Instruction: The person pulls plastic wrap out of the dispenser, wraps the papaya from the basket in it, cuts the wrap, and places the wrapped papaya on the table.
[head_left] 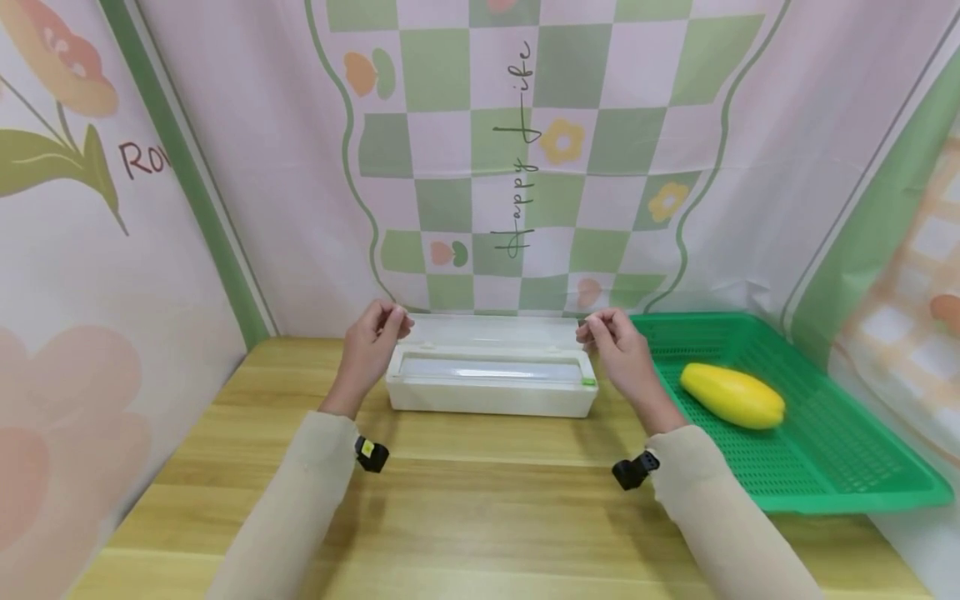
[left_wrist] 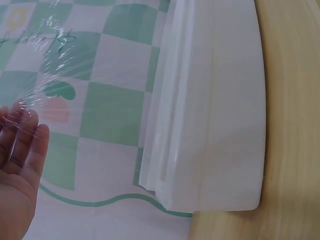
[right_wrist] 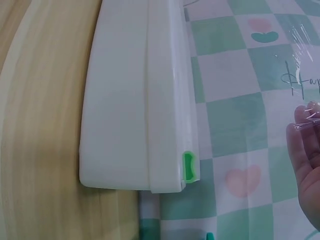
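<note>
Clear cling film [left_wrist: 60,70] is stretched between both hands, with shiny creases running from the fingertips. My left hand [head_left: 367,346] pinches one corner of it, above the left end of a long white cling film dispenser [head_left: 491,401]. At the right end, my right hand [head_left: 621,354] pinches the other corner. The dispenser stands on the table with its translucent lid [head_left: 487,332] raised at the back. A small green slide cutter [right_wrist: 189,167] sits at the dispenser's right end.
A wooden table [head_left: 465,517] lies under the dispenser. To the right stands a green perforated basket [head_left: 825,467] with a yellow, papaya-like fruit [head_left: 731,396] in it. A checked cloth backdrop [head_left: 517,150] hangs close behind the dispenser.
</note>
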